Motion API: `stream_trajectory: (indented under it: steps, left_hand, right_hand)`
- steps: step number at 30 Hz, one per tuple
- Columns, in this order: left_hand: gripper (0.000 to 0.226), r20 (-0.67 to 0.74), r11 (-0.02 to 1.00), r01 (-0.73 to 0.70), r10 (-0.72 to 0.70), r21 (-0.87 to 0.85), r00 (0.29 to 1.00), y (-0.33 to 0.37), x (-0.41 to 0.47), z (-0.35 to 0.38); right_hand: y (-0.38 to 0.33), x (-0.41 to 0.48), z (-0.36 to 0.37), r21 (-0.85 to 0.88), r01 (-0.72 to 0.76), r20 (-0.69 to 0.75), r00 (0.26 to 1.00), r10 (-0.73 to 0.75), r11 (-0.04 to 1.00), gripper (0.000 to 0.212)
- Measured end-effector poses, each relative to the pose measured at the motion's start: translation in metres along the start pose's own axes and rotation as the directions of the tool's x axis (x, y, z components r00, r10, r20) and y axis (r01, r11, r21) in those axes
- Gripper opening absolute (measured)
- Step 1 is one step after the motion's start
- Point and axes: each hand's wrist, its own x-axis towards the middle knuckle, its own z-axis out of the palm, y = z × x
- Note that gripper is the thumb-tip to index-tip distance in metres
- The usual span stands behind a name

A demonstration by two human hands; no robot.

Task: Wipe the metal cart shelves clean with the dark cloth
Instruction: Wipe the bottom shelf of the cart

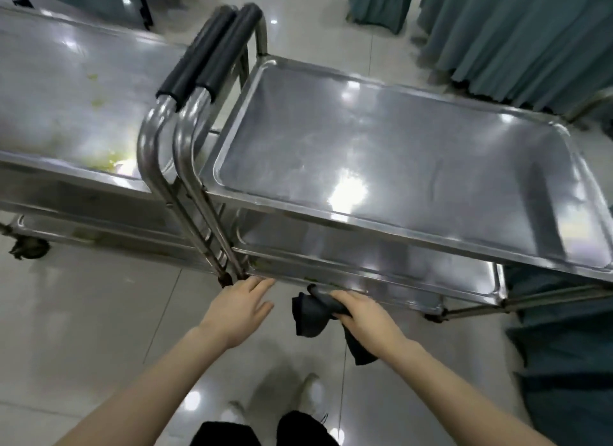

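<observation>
A steel cart stands in front of me with a shiny top shelf (391,153) and a lower shelf (381,266) beneath it. My right hand (361,313) grips a dark grey cloth (315,313) at the near rim of the lower shelf, and the cloth's ends hang down below the hand. My left hand (242,306) is stretched out with straight fingers, its fingertips at the lower shelf's near left corner by the handle posts.
A second steel cart (66,107) stands on the left, its top smeared with yellowish residue. Both carts' black-padded handles (212,54) meet between them. Teal draped tables (517,31) line the back and right. Glossy tiled floor lies under my feet.
</observation>
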Motion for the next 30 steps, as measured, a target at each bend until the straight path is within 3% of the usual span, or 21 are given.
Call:
stream_trajectory:
  steps: [8, 15, 18, 21, 23, 25, 30]
  left_hand:
    - [0.048, 0.027, 1.000, 0.005, -0.005, 0.005, 1.000, -0.095, 0.111, 0.195]
    - [0.041, -0.234, 0.994, -0.112, 0.110, 0.004, 0.966, -0.182, 0.211, 0.353]
    - [0.043, -0.389, 0.983, -0.183, 0.169, 0.001, 0.906, -0.200, 0.237, 0.392]
    - [0.034, -0.412, 0.978, -0.201, 0.207, 0.057, 0.887, -0.212, 0.252, 0.419]
    - [0.037, -0.366, 0.979, -0.180, 0.201, 0.092, 0.908, -0.216, 0.257, 0.426]
    - [0.039, -0.378, 0.988, -0.138, 0.155, 0.071, 0.913, -0.217, 0.259, 0.427]
    - [0.046, -0.416, 0.976, -0.184, 0.215, 0.113, 0.884, -0.231, 0.254, 0.446]
  right_hand:
    - [0.109, 0.129, 0.176, 0.067, -0.009, 0.011, 1.000, 0.008, 0.998, 0.032]
    - [0.206, 0.259, 0.275, 0.003, 0.041, -0.203, 0.978, -0.039, 0.999, 0.033]
    - [0.215, 0.292, 0.293, 0.017, 0.165, -0.301, 0.942, -0.152, 0.986, 0.034]
    - [0.222, 0.311, 0.325, -0.072, 0.223, -0.299, 0.925, -0.235, 0.972, 0.033]
    - [0.224, 0.322, 0.355, -0.193, 0.181, -0.194, 0.957, -0.218, 0.964, 0.033]
    - [0.227, 0.327, 0.385, -0.288, 0.093, -0.116, 0.985, -0.131, 0.953, 0.045]
    - [0.244, 0.330, 0.410, -0.417, 0.059, -0.190, 0.970, -0.151, 0.907, 0.059]
